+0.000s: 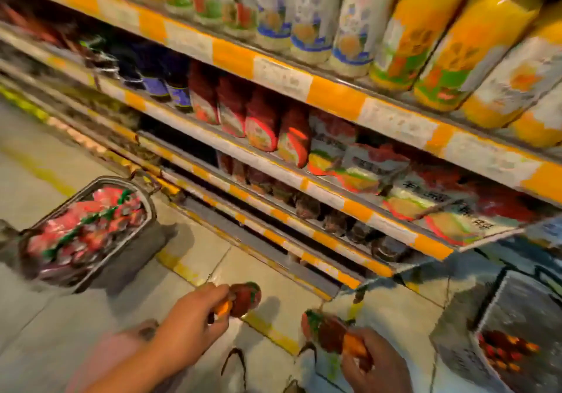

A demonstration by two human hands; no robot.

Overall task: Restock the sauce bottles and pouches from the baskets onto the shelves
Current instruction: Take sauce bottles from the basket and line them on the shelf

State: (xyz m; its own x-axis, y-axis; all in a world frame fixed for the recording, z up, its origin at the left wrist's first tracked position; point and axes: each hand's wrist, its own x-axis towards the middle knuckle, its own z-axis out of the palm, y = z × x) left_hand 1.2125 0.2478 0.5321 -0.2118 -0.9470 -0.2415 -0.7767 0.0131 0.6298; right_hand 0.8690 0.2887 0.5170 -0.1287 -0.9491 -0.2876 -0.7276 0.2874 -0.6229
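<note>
Sauce bottles, small dark-red plastic ones with orange caps, sit one in each of my hands: the left hand [194, 310] grips one bottle [244, 299] by its cap end, and the right hand [369, 359] grips a second [327, 328] the same way. I judge I'm mid-carry between basket and shelf. Next I must lift both up and ahead to the row of matching red bottles [261, 128], above the hands, and stand them upright there.

No legible text anywhere: only blurred dark characters on the white-topped pouches [425, 198] at right of the middle shelf, smeared print on the white price strips [282, 78] along the orange shelf edges, and unreadable bottle labels [352, 49] along the top.
</note>
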